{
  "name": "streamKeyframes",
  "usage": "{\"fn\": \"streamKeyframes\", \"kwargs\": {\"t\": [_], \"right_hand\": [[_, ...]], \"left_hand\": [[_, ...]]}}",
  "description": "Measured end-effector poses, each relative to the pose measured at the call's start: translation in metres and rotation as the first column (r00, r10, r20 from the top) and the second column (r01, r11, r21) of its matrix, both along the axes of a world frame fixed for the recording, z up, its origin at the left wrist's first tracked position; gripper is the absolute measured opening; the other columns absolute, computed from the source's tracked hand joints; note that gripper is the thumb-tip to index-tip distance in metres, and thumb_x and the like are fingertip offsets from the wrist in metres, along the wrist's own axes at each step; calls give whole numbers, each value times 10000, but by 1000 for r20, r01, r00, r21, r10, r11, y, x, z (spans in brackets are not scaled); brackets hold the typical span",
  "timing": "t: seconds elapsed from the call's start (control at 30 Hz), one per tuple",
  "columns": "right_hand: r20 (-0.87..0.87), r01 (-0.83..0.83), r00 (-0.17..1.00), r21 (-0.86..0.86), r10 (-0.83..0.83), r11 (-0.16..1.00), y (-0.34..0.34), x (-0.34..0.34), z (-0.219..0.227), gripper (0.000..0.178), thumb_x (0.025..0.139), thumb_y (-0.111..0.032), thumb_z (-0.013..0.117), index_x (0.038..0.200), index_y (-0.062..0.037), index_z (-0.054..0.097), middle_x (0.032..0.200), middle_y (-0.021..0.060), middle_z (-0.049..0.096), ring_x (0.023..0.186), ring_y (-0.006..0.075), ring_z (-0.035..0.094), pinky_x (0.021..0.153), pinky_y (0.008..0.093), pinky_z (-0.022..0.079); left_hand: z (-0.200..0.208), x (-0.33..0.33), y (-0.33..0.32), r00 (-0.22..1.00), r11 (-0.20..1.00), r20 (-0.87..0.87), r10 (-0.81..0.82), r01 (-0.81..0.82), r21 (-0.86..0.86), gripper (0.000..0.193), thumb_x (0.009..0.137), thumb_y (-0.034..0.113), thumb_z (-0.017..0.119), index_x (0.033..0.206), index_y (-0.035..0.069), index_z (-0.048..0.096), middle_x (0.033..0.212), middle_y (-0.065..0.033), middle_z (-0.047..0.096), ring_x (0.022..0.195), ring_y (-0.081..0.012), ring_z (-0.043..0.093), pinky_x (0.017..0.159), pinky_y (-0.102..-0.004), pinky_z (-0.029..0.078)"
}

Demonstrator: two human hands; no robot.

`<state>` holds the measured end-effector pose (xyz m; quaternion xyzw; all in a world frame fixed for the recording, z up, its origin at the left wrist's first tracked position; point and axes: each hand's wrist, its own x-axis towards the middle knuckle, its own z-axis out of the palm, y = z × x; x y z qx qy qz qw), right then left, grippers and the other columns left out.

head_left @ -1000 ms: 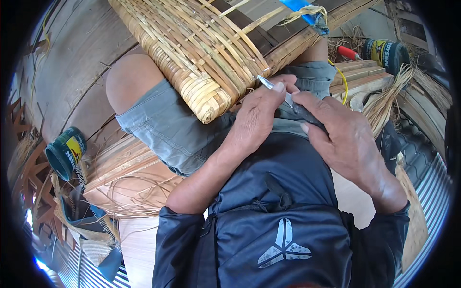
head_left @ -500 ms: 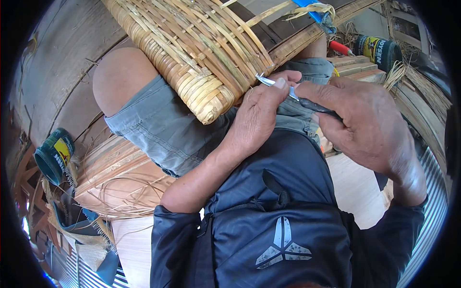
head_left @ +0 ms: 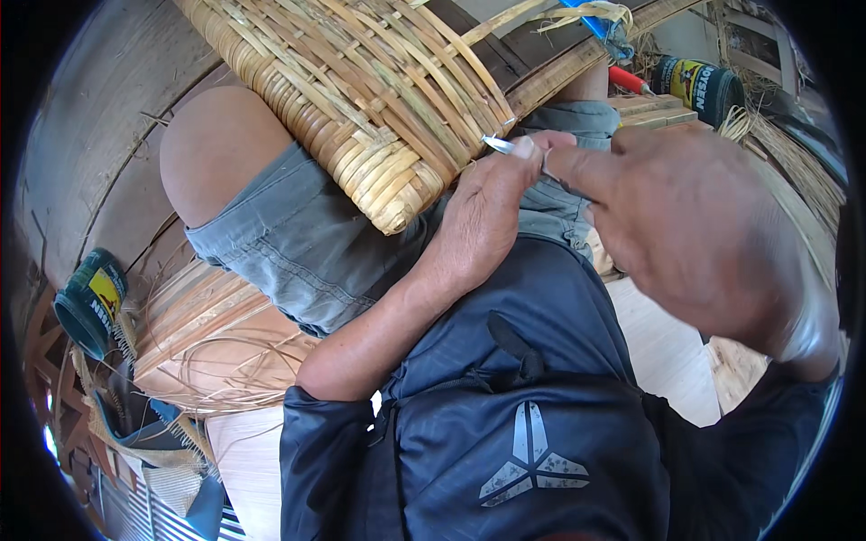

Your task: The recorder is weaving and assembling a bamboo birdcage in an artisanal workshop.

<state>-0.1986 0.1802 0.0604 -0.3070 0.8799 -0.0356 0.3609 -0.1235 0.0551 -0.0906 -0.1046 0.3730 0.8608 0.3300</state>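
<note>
A woven rattan panel with a thickly wrapped border lies slanted across my lap. At its near right edge my left hand is closed, its thumb pressed on the bright blade of a pointed knife. The fingers underneath are partly hidden behind the panel edge. The knife tip points left and touches or nearly touches the weave. My right hand, somewhat smeared by motion, is wrapped round the dark handle, which it mostly covers.
A dark green can stands at the left, another can at the far right. Loose rattan strips lie on boards at the left. A red-handled tool and a blue object are beyond the panel, near a long wooden bar.
My right hand has swung, its wrist moving right and down, and less of the knife shows. My left thumb stays on the blade. The view has shifted slightly.
</note>
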Motion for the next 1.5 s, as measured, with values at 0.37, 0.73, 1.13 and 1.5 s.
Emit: {"fn": "streamKeyframes", "kwargs": {"t": [0.37, 0.73, 1.13, 1.5], "right_hand": [[-36, -42, 999, -39, 41, 998, 4, -14, -11, 369, 752, -32, 550, 1121, -21, 574, 730, 163, 554, 668, 312, 567, 618, 404, 436], [299, 534, 827, -159, -475, 830, 39, 43, -58, 535, 744, -53, 632, 1258, -146, 517, 775, 101, 537, 663, 269, 569, 589, 359, 477], [251, 654, 755, -365, -606, 663, 38, 78, -96, 541, 739, -71, 644, 1257, -179, 530, 867, 90, 580, 715, 261, 596, 652, 346, 509], [202, 601, 799, -240, -567, 762, 39, 53, -53, 441, 732, -9, 613, 1162, -99, 585, 808, 113, 578, 657, 274, 563, 613, 344, 464]], "left_hand": [[-4, -9, 2, 995, 986, 89, -50, 35, 164, 428, 978, 315, 335, 1122, -30, 543, 1180, -74, 544, 1070, -150, 486, 978, -302, 317], [2, -10, -5, 991, 989, 54, -122, 126, -78, 395, 991, 321, 345, 1112, -13, 517, 1008, -61, 537, 966, -123, 478, 906, -258, 370], [-5, -1, -6, 988, 951, -83, -129, 99, -292, 408, 997, 322, 335, 1034, -23, 551, 1050, -112, 579, 962, -174, 522, 916, -294, 388], [1, -4, 2, 979, 941, -145, -141, 87, -327, 422, 1002, 264, 286, 1036, -47, 571, 1081, -107, 589, 992, -153, 516, 927, -276, 369]]}}
